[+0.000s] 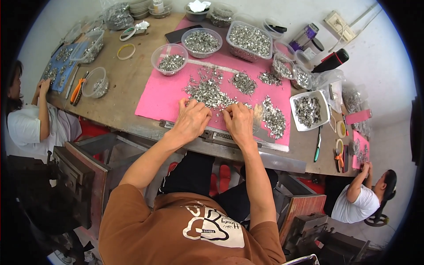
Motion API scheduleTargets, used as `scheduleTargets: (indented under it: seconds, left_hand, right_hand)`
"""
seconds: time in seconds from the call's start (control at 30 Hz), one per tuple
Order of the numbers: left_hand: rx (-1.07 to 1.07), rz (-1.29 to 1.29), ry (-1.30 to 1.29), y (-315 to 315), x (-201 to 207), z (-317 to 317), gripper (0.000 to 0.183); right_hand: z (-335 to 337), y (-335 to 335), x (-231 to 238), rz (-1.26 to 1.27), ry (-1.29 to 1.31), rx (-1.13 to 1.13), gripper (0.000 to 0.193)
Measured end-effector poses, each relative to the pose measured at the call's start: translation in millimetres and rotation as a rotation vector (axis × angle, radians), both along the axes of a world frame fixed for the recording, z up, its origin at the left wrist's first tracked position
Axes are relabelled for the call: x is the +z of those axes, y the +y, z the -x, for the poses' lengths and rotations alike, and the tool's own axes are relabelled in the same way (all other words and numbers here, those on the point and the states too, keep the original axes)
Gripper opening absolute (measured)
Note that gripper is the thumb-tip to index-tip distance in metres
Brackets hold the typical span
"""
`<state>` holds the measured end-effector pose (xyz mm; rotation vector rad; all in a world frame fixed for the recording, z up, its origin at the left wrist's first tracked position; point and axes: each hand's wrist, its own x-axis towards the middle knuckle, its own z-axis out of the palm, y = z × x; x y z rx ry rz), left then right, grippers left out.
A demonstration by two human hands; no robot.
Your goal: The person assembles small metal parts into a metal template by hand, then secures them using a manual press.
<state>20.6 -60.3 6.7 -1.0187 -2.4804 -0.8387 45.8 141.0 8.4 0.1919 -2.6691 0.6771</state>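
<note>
Small shiny silver metal pieces (206, 90) lie in a loose heap on the pink mat (152, 99) in front of me. My left hand (193, 119) rests at the near edge of this heap, fingers curled and closed. Beside it, my right hand (239, 123) is also closed, thumb and fingertips drawn together at the heap's right end. Whatever either hand pinches is too small to make out. Under my wrists a metal rail (221, 138) runs along the mat's near edge. Smaller piles of pieces (274, 118) lie to the right and behind.
Clear bowls (169, 70) and a rectangular tub (251, 54) of metal pieces stand behind the heap. A white dish (293, 104) sits at right. Orange-handled pliers (77, 92) lie at left, a green-handled tool (317, 148) at right. Co-workers (33, 117) sit on both sides.
</note>
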Motion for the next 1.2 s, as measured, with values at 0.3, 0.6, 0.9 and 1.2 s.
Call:
scheduleTargets:
  seconds: [0.3,0.6,0.9,1.2]
  left_hand:
    - [-0.163,-0.084,-0.063,11,7,-29,0.008]
    - [-0.222,-0.094,0.005,21,4,-39,0.01]
    - [-0.12,-0.201,-0.06,13,1,-36,0.007]
    - [0.046,-0.151,-0.034,2,6,-24,0.005]
  right_hand:
    - [-28,17,4,0.079,0.064,0.015,0.005]
    - [-58,19,10,0.192,0.037,0.02,0.008]
    - [-81,-5,7,0.228,0.116,0.07,0.013]
    - [-82,-5,4,0.157,0.155,0.077,0.014]
